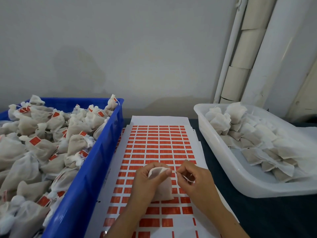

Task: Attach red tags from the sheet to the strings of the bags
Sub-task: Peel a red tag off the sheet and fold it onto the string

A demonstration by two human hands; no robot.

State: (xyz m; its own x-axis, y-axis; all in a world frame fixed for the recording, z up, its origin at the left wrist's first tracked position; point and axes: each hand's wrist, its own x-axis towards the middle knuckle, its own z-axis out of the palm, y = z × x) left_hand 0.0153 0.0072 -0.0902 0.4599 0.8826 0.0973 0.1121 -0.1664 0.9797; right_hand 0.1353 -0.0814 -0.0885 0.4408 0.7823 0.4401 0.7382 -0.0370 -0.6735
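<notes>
A white sheet (159, 145) with rows of red tags lies flat in the middle of the table. Over its near half my left hand (145, 182) grips the gathered top of a small white mesh bag (164, 189) filled with beige material. The bag's lower part hangs down onto the sheet. My right hand (195, 181) pinches the bag's thin white string (186, 178), which runs from the bag's neck to the right. Several tag slots near the sheet's bottom edge are blank.
A blue crate (96, 162) on the left is heaped with bags that carry red tags. A translucent white bin (228, 162) on the right holds several untagged bags. A grey wall stands behind, with white pipes (240, 57) at the back right.
</notes>
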